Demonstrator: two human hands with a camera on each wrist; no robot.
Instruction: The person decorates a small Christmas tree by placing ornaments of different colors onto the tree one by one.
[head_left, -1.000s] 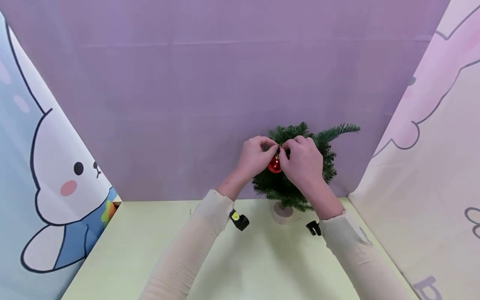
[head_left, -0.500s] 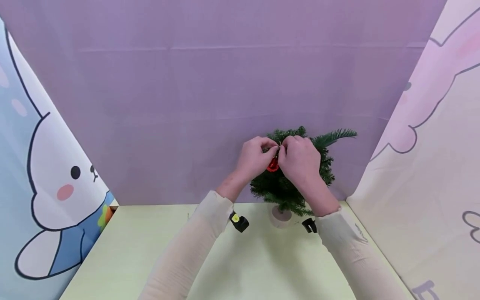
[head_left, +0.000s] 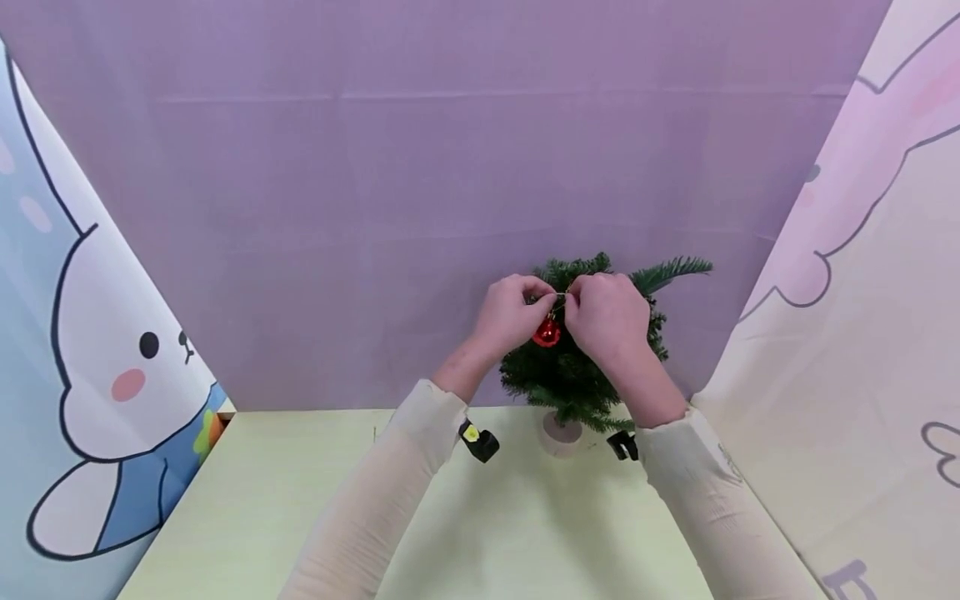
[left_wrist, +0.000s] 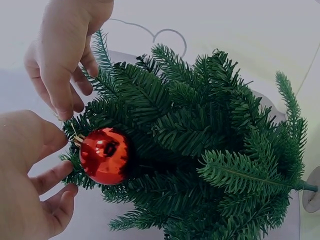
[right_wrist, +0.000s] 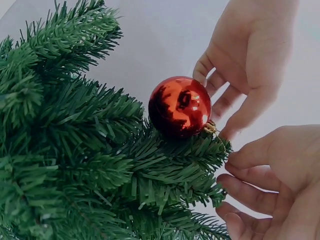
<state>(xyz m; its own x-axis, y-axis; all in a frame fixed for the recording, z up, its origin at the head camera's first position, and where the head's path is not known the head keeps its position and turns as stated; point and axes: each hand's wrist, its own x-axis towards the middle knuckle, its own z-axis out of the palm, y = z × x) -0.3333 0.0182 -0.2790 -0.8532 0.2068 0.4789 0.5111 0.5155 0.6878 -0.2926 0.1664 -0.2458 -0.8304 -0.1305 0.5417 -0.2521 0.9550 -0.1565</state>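
Observation:
A shiny red Christmas ball (head_left: 547, 332) with a gold cap hangs against the green needles of a small artificial Christmas tree (head_left: 562, 371). From its cap runs a thin gold string (left_wrist: 74, 129) up to the fingertips of both hands. My left hand (head_left: 513, 312) pinches the string between thumb and index finger, just above the ball. To its right, my right hand (head_left: 609, 321) pinches it too, and a short length of string stretches between them. In the right wrist view the ball (right_wrist: 180, 107) lies beside a branch tip, its cap toward the hands.
The tree stands on a pale round base (head_left: 562, 437) at the back of a light yellow-green table (head_left: 300, 483). Behind it hangs a purple cloth (head_left: 375, 208). Printed panels with cartoon animals flank the table. Black wrist mounts (head_left: 480, 444) sit under both sleeves.
The right hand has shifted slightly left and then back right, away from the left hand, so the string shows between them. The left hand stays nearly still. The head view has tilted slightly.

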